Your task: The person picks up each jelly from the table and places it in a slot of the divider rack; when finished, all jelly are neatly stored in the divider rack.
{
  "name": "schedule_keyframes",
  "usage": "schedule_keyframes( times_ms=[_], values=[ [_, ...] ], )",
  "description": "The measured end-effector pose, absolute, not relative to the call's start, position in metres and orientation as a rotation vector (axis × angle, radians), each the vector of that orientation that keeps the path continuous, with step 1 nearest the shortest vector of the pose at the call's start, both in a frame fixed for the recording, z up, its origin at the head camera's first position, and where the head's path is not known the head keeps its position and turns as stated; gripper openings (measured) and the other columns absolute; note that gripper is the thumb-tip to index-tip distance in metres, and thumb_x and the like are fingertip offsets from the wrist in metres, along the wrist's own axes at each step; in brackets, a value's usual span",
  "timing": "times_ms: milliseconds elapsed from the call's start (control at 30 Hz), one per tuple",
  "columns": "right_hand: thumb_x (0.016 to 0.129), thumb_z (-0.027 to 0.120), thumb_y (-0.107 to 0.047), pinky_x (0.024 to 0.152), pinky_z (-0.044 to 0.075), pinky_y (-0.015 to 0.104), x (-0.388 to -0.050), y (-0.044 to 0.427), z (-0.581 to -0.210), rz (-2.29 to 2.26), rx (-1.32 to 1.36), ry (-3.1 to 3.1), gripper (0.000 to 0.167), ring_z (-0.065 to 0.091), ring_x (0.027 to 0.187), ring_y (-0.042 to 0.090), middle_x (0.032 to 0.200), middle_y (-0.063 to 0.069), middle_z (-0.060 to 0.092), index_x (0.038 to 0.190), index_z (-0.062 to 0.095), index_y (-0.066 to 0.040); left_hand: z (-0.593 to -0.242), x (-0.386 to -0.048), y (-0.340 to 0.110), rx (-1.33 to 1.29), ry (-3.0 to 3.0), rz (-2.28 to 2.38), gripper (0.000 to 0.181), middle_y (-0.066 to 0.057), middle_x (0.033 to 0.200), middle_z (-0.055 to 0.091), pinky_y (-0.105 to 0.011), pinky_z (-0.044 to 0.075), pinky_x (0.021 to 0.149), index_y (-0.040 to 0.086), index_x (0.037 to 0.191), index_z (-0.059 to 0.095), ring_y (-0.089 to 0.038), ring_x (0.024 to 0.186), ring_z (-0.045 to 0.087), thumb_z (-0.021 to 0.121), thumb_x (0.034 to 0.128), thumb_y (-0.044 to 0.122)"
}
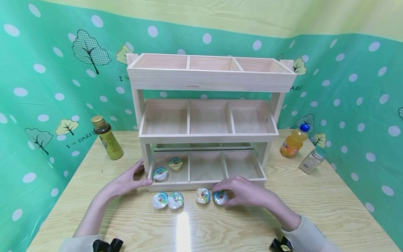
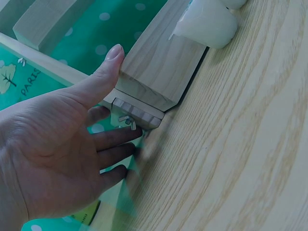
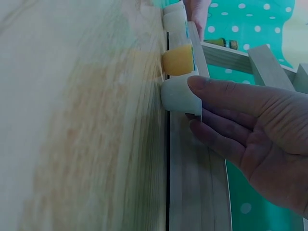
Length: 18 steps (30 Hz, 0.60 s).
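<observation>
Right wrist view: white cup (image 3: 179, 95) between the right fingers (image 3: 216, 137)

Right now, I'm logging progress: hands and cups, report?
Right fingers pinch a cup. Left hand beside shelf. Three more cups on table, low front board behind.

The head view looks down toward the tabletop's (image 1: 220, 227) far edge, while close, tilted wrist views share the rack's (image 1: 207, 139) front.
</observation>
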State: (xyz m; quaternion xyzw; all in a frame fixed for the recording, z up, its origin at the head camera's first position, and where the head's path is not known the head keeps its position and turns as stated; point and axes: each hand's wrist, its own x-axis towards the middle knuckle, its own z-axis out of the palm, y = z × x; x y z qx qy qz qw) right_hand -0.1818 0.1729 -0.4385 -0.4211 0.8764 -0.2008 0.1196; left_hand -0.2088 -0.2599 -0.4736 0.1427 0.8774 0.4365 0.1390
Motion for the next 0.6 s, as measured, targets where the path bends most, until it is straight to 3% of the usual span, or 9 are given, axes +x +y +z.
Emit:
schedule_keyframes(
  times_ms=[400, 600],
  values=[
    [0.08, 0.085, -0.013, 0.105, 0.057, 0.037, -0.1792, 0.1725, -0.4368, -0.549, -1.279, 2.593, 0.049, 0.069, 0.122, 0.017, 0.129, -0.003, 0.074, 0.127, 0.073, -0.016, -0.4725, -0.2084, -0.2593, 0.415, 2.542, 1.254, 0.106, -0.037, 0.163, 0.025, -0.077, 0.026, 0.117, 0.003, 0.165, 0.003, -0.058, 0.15, 0.025, 0.074, 0.0937, 0.035],
    [0.083, 0.083, -0.016, 0.106, 0.056, 0.036, -0.1808, 0.1732, -0.4311, -0.648, -1.219, 2.577, 0.046, 0.067, 0.122, 0.012, 0.13, -0.01, 0.072, 0.128, 0.073, -0.019, -0.4726, -0.2083, -0.2598, 0.406, 2.551, 1.241, 0.105, -0.037, 0.163, 0.026, -0.077, 0.026, 0.116, 0.003, 0.165, 0.004, -0.058, 0.15, 0.025, 0.074, 0.0939, 0.036]
  ],
)
